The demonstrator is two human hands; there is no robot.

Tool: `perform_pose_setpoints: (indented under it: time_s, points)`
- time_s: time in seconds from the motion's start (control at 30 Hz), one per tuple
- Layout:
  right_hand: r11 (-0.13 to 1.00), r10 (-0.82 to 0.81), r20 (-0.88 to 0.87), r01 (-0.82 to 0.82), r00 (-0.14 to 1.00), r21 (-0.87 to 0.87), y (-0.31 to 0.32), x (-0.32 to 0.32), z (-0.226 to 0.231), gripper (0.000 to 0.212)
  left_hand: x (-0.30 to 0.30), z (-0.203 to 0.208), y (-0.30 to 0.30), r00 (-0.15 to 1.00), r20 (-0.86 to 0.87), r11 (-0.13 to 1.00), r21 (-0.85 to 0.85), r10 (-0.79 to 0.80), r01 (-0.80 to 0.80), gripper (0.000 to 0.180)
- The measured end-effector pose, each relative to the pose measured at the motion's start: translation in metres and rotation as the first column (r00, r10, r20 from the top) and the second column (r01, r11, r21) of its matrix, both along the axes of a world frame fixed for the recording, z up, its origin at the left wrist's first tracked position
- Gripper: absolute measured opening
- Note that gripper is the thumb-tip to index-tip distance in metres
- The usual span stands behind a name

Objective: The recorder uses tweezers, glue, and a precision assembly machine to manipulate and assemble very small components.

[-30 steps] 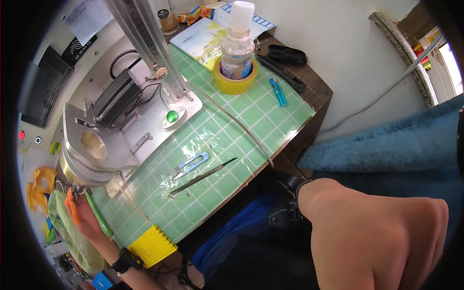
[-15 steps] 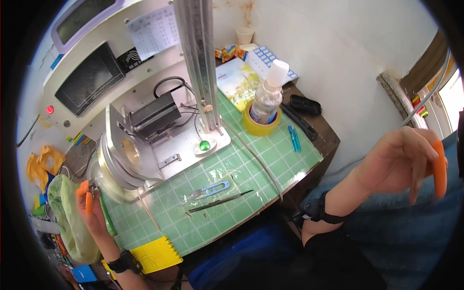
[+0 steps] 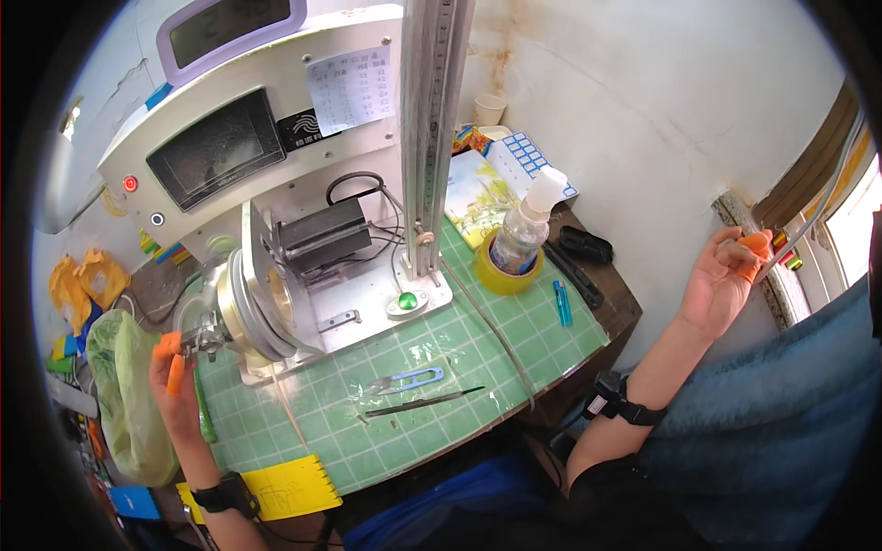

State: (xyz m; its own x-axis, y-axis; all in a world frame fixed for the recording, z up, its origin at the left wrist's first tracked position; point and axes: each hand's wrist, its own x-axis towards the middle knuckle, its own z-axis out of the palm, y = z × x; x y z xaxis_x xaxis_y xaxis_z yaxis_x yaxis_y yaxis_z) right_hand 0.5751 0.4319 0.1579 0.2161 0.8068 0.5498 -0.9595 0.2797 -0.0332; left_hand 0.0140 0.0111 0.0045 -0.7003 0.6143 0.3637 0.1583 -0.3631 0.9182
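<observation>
My left hand (image 3: 177,395) is beside the metal spindle end (image 3: 208,334) of a benchtop machine (image 3: 266,156), at the left. Orange covers sit on its thumb and a finger, which come together at the spindle's tip. Whatever they pinch is too small to make out. Raised at the far right, my right hand (image 3: 717,289) has its orange-covered fingertips pressed together, and anything between them cannot be made out. Blue thread snips (image 3: 413,378) and dark tweezers (image 3: 424,401) lie on the green checked table cover (image 3: 367,450) between my hands.
A clear bottle (image 3: 521,234) stands inside a yellow tape roll (image 3: 496,275). Near them are a teal lighter-like item (image 3: 562,303) and a black case (image 3: 585,245). A yellow card (image 3: 294,487) lies at the front edge. A pale green bag (image 3: 133,404) is at left, a blue curtain (image 3: 726,413) at right.
My right hand has swung upward and turned, and its fingers have come together. My left hand stays by the spindle. The whole view has shifted, so the machine appears lower and further right.
</observation>
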Motion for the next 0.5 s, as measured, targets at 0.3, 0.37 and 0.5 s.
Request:
perform_pose_setpoints:
  time_s: [0.3,0.37,0.5]
  points:
    - [0.997,-0.07,0.131,0.073,0.989,-0.024,0.036,0.048,-0.029,0.031,0.019,0.011,0.011,0.998,0.065,1.0,0.001,0.017,-0.017,0.028]
    - [0.998,-0.068,0.112,0.069,0.991,-0.007,0.04,0.06,-0.033,0.029,0.022,0.017,0.022,0.998,0.017,0.998,0.026,-0.055,0.054,0.027]
    - [0.995,0.005,0.186,-0.024,0.982,0.096,0.052,0.055,-0.039,0.027,0.024,0.023,0.013,0.998,-0.026,0.998,0.012,-0.054,0.054,0.028]
